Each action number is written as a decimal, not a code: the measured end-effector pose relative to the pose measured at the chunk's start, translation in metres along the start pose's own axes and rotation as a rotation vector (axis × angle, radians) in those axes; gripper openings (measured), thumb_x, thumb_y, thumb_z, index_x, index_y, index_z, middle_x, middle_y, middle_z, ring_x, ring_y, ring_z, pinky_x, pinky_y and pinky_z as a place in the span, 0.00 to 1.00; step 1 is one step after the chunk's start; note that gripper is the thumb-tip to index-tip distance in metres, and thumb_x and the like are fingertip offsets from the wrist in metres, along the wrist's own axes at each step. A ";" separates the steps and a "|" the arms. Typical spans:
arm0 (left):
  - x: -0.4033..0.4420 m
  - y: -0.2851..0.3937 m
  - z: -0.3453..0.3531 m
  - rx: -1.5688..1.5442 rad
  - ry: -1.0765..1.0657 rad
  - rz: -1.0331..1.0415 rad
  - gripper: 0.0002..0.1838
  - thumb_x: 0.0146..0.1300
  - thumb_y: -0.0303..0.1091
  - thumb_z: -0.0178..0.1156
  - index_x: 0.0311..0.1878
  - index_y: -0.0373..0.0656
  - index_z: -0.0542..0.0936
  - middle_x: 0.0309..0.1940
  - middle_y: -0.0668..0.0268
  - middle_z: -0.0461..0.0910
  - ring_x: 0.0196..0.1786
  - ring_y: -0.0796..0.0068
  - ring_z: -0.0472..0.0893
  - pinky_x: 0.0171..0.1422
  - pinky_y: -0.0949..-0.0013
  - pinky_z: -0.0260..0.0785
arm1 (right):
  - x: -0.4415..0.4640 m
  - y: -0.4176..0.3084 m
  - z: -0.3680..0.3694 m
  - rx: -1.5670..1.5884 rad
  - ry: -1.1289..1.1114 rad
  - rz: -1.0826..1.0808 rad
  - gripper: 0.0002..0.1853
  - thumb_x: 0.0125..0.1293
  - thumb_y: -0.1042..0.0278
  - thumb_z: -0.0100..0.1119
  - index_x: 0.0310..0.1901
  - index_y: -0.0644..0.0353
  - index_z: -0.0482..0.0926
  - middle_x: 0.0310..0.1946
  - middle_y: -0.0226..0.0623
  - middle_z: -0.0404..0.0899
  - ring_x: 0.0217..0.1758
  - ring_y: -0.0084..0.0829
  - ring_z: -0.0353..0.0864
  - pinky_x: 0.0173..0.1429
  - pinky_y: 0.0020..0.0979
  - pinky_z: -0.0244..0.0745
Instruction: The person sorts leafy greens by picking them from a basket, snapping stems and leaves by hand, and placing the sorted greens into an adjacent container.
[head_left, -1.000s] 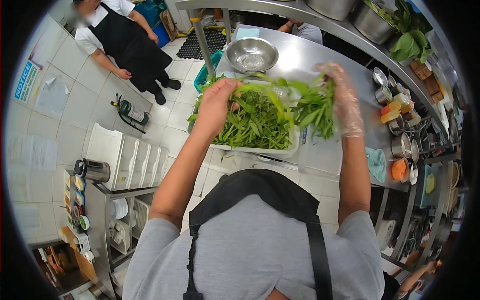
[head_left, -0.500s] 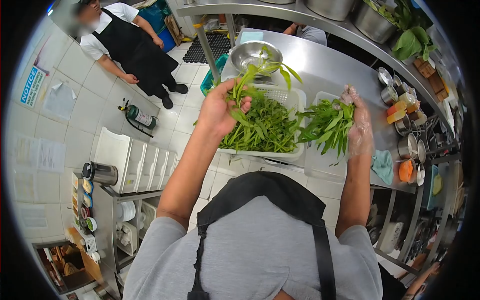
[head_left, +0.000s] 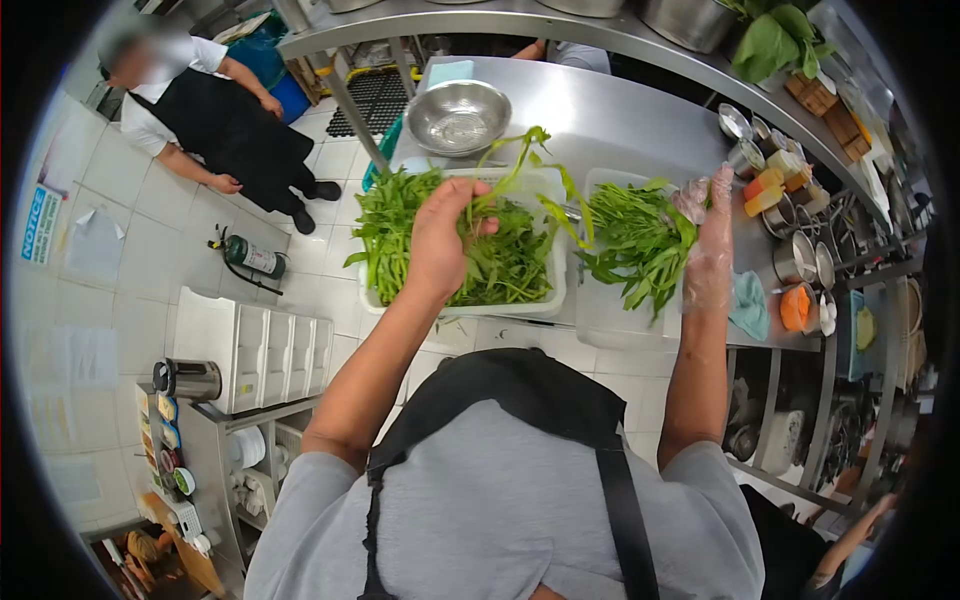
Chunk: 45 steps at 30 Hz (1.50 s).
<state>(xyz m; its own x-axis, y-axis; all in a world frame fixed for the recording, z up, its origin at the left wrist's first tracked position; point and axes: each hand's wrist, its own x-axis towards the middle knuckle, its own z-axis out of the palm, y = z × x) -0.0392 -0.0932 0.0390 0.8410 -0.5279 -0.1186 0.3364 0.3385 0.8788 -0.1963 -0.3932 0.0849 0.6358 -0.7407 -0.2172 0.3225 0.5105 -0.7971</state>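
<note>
- Holds a limp leafy stalk (head_left: pixel 537 140) in the curled fingers of the bare left hand (head_left: pixel 440 240), above the white perforated basket (head_left: pixel 558 275); could snag on the rim by its drooping leaves.
- Clasps a bunch of leafy greens (head_left: pixel 630 235) in the plastic-gloved right hand (head_left: pixel 708 235), above the shallow plastic tray (head_left: pixel 640 325); might shed stems, owing to a loose clasp or slippery glove film.
- Risks spillage onto the tiled floor (head_left: pixel 325 245) from the heaped greens (head_left: pixel 395 220) overhanging the basket's left side, if brushed by the left forearm (head_left: pixel 385 350).
</note>
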 end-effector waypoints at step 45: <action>-0.095 0.005 -0.127 1.061 0.482 0.130 0.19 0.74 0.40 0.72 0.60 0.39 0.90 0.48 0.57 0.91 0.39 0.72 0.85 0.44 0.66 0.78 | 0.065 0.098 -0.026 -1.712 -0.741 -0.841 0.23 0.76 0.52 0.68 0.60 0.63 0.87 0.54 0.54 0.86 0.60 0.56 0.84 0.69 0.52 0.77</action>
<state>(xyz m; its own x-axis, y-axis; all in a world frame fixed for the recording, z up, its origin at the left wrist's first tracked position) -0.0638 0.0579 -0.0036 0.9932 -0.1103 0.0379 -0.0946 -0.5717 0.8150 -0.1416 -0.4022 -0.0220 0.9596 -0.0183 0.2808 0.0576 -0.9640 -0.2595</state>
